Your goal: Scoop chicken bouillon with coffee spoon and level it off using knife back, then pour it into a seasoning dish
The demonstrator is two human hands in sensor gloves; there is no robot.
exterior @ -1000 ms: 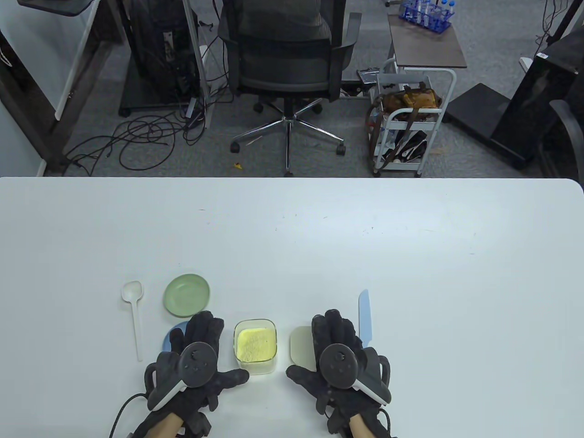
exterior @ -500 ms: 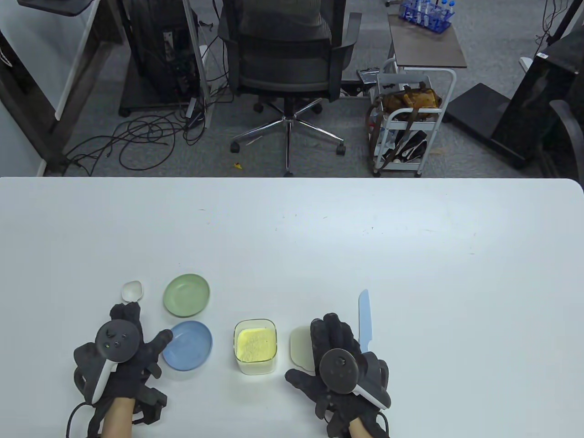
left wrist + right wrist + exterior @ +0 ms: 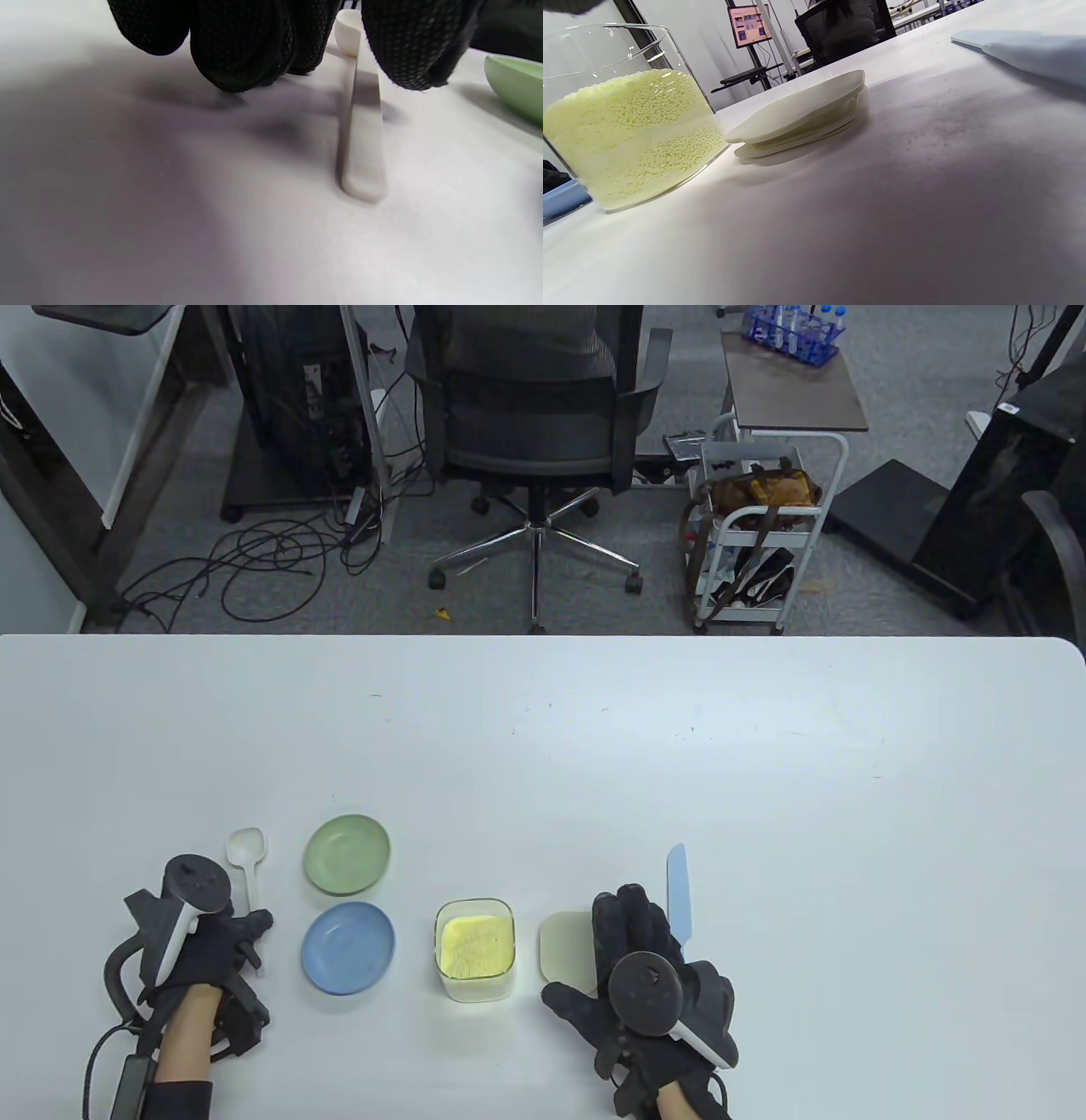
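— Step in hand?
— Picking up the long white plastic coffee spoon (image 3: 248, 882). Left grip (image 3: 216, 946) low over its handle, black fingertips (image 3: 237, 46) to one side, thumb to the other; no firm hold yet, handle flat on the white counter (image 3: 594, 746).
— And the right grip (image 3: 653, 976)?
— Flat on the counter, fingers straight, holding nothing. Just left of it, cream lid (image 3: 564, 946), then the clear glass tub of yellow chicken bouillon (image 3: 475, 948); just right, pale blue knife (image 3: 679, 899).
— Further out?
— Blue round dish (image 3: 349, 947) right of the left grip, green round dish (image 3: 347, 854) beyond.
— Next?
— Probably pinch the handle, lift, carry rightward to the tub.
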